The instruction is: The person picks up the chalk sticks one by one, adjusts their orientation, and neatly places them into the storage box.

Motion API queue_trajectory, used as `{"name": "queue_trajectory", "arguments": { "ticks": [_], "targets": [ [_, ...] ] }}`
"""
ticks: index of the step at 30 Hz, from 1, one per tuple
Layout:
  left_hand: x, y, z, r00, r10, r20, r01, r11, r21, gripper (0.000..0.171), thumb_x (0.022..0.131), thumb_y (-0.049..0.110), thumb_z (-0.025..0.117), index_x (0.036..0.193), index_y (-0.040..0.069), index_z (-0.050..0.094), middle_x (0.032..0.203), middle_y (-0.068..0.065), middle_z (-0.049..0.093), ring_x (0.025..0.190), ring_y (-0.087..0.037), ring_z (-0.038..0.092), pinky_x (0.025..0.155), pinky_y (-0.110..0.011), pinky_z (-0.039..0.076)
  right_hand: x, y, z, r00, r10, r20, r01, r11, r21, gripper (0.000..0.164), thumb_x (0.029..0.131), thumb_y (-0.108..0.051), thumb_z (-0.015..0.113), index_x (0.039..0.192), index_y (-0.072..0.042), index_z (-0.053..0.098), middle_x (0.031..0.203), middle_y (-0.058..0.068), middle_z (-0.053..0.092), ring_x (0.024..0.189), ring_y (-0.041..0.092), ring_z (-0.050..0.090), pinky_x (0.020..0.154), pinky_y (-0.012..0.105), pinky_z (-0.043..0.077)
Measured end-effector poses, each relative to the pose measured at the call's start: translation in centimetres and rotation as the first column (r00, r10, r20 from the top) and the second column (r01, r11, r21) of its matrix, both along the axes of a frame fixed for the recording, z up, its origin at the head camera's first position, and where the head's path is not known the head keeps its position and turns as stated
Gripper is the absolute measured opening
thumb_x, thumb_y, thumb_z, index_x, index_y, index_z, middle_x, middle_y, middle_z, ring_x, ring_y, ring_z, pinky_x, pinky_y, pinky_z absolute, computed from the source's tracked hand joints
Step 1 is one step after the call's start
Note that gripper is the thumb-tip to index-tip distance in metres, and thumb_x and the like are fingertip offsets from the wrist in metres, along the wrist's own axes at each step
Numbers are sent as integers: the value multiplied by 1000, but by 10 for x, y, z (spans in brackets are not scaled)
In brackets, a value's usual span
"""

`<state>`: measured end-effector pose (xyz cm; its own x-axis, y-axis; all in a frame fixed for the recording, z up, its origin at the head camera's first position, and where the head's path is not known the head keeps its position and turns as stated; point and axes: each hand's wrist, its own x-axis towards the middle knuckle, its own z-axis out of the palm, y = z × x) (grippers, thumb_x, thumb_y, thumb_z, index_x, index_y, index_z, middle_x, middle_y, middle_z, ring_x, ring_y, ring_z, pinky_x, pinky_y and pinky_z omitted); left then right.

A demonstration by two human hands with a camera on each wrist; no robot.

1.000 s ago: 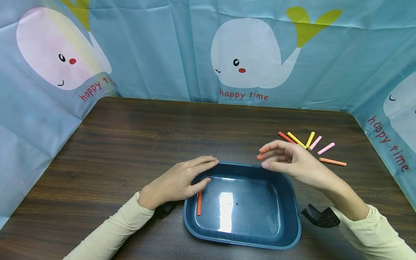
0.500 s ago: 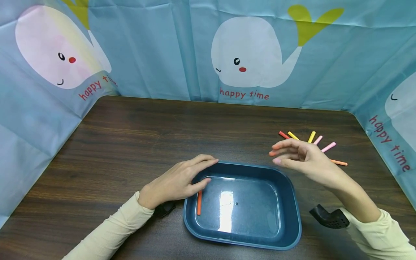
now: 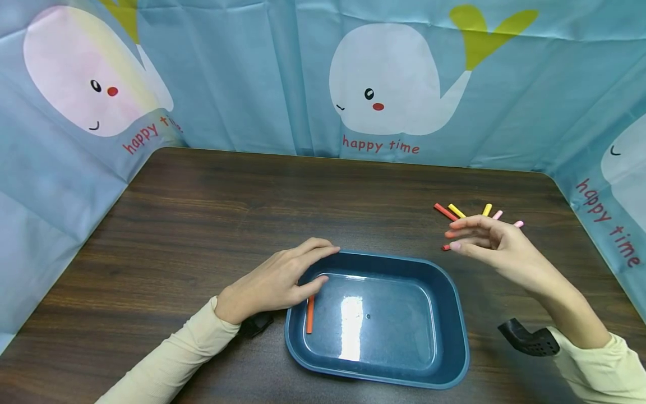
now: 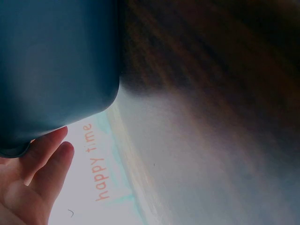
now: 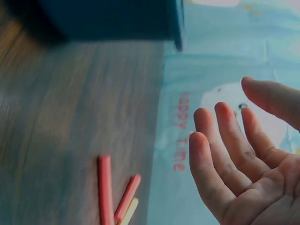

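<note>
My left hand [image 3: 280, 275] lies over the back left corner of a dark blue plastic tray [image 3: 375, 379]. Its thumb reaches inside, while straight fingers touch the outer wall, also seen in the left wrist view. In the tray, along its left side, lies an orange chalk-like stick [image 3: 310, 315]. My right hand [image 3: 497, 241] hovers to the right behind the tray, fingers relaxed and palm bare in the right wrist view. Beneath and behind it, sticks lie on the table: a red one [image 3: 446, 212], a yellow one [image 3: 456, 211] and another red one [image 5: 105, 190], partly hidden.
Beyond the right hand, another yellow stick [image 3: 487, 209] and pink sticks [image 3: 498, 215] show their ends. The dark wood table [image 3: 227, 207] is bordered by a blue whale-print curtain [image 3: 252, 84] at the back and sides. A black wrist camera [image 3: 530, 339] sits on the right sleeve.
My right hand has moved right, away from the tray's back edge and over the sticks, hiding the orange one there and uncovering a red end. My left hand has stayed in place.
</note>
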<state>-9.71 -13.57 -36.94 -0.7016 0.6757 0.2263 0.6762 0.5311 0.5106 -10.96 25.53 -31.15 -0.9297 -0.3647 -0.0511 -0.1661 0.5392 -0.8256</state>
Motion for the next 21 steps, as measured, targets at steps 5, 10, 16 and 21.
{"name": "queue_trajectory", "arguments": {
  "ticks": [5, 10, 16, 21],
  "targets": [
    [0, 0, 1, 1000, 4, 14, -3, 1000, -12, 49, 97, 25, 60, 143, 10, 51, 139, -1, 53, 105, -13, 63, 90, -32, 56, -3, 12, -5, 999, -41, -28, 43, 997, 67, 33, 96, -12, 65, 128, -10, 56, 111, -21, 68, 97, -6, 68, 76, 16, 55],
    [0, 0, 1, 1000, 6, 6, -6, 1000, -9, 49, 97, 25, 61, 143, 10, 52, 139, -1, 53, 107, -13, 63, 91, -32, 56, -5, 22, -9, 996, -78, -32, 82, 988, 128, 33, 94, -13, 68, 126, -10, 58, 105, -20, 71, 92, -10, 66, 73, 16, 54],
    [1, 0, 1, 1000, 1, -1, -1, 1000, -1, 49, 97, 24, 61, 142, 9, 52, 139, -2, 54, 108, -13, 63, 91, -32, 56, -6, 32, -12, 994, -91, -53, 100, 978, 185, 39, 91, -17, 72, 126, -7, 59, 101, -14, 74, 92, -11, 66, 72, 12, 52],
    [0, 0, 1, 1000, 0, 3, 0, 1000, -2, 48, 97, 24, 61, 142, 8, 53, 138, -2, 54, 107, -14, 63, 91, -32, 56, -7, 41, -14, 986, -81, -144, 116, 962, 248, 42, 87, -15, 77, 125, -5, 61, 102, -25, 67, 89, -17, 62, 68, 10, 50]
  ]
}}
